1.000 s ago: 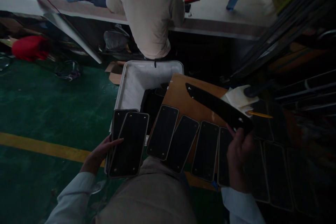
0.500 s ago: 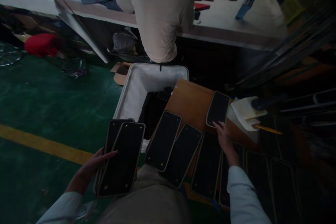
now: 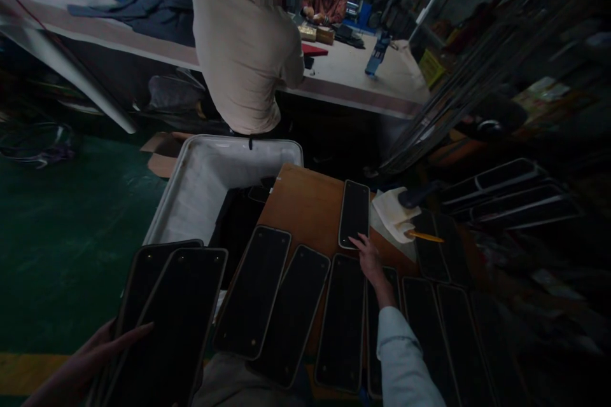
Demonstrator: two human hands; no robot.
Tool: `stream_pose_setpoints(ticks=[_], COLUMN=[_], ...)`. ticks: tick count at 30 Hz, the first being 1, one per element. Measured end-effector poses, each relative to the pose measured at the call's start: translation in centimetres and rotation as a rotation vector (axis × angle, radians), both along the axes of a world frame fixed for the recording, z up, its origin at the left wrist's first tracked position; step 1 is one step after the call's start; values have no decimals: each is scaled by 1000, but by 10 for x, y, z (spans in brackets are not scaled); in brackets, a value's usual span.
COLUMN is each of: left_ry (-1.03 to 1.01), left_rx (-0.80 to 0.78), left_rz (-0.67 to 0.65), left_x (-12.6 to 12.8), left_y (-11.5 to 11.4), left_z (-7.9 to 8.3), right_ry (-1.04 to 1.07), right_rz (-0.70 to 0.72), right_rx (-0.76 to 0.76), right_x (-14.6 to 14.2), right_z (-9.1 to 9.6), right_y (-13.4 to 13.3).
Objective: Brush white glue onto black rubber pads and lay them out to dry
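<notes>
My left hand (image 3: 102,346) grips a small stack of flat black rectangular panels (image 3: 174,311), its thumb across the top one. These panels have rounded corners, pale edging and shiny studs near the corners. At the far right of a brown board lies a single black panel (image 3: 354,213). The fingertips of my right hand (image 3: 368,257) touch its lower edge, fingers stretched out and partly apart. Along the board's near side, more black panels (image 3: 255,292) lie in a row, some overlapping.
A white bin (image 3: 165,203) with dark material inside stands left of the brown board (image 3: 305,200). A white cloth (image 3: 394,213) and a yellow stick-like tool (image 3: 426,236) lie at the right. Beyond, a person (image 3: 243,44) stands at a long table (image 3: 344,86); another person (image 3: 327,0) sits farther back.
The camera view has swung right and up, so the board and bin appear farther left and lower. My right fingertips stay at the single panel's lower edge; my left hand still holds the stack.
</notes>
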State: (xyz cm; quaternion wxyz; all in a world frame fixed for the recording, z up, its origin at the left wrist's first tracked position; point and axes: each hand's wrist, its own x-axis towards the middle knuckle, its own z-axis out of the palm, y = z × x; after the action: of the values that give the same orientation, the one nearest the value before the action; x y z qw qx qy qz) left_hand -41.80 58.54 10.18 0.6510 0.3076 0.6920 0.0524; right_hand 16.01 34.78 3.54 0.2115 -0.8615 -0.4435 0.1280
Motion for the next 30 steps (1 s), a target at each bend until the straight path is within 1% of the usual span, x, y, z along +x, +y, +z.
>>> stream_pose_setpoints(ticks=[3,5,7,9,11,12,13,14,15,16,17,18,20,22,24,27,30], left_ry=[-61,-98,-136,-154,-172,-191,-216,-247,-282,-328,-369,-396,-417,-439,-478,-530,-548], left_rx=[-76,-52,3,56,90,106,107,126,141,153,167,173,193,182,156,129,100], left_rz=[58,51,26,2,-29,-43,-69,-93,-128,-171,-214,-254,-302,-320,-322,-301,-258], left_x=[10,23,41,62,85,97,109,122,135,147,160,172,193,208,217,222,222], left_y=[3,3,0,-4,-8,-10,-12,-14,-16,-18,-20,-22,-26,-29,-31,-32,-28], left_z=[7,17,29,41,51,54,57,60,61,62,62,62,60,56,52,47,44], right_ry=[51,109,168,182,252,363,586,830,1035,1161,1221,1240,1209,1201,1260,1376,1412], right_rz=[-29,-63,-128,-207,-283,-327,-348,-329,-288,-246,-243,-281,-404,-484,-499,-527,-593], right_rx=[14,34,71,118,203,278,350,374,370,355,341,335,372,432,480,504,504], right_x=[3,6,4,-10,-42,-65,-92,-120,-149,-175,-199,-218,-241,-244,-236,-216,-190], right_z=[4,9,17,27,37,43,49,55,62,69,75,81,90,94,93,86,80], right_y=[1,2,6,12,21,27,33,39,45,51,55,59,64,65,64,59,58])
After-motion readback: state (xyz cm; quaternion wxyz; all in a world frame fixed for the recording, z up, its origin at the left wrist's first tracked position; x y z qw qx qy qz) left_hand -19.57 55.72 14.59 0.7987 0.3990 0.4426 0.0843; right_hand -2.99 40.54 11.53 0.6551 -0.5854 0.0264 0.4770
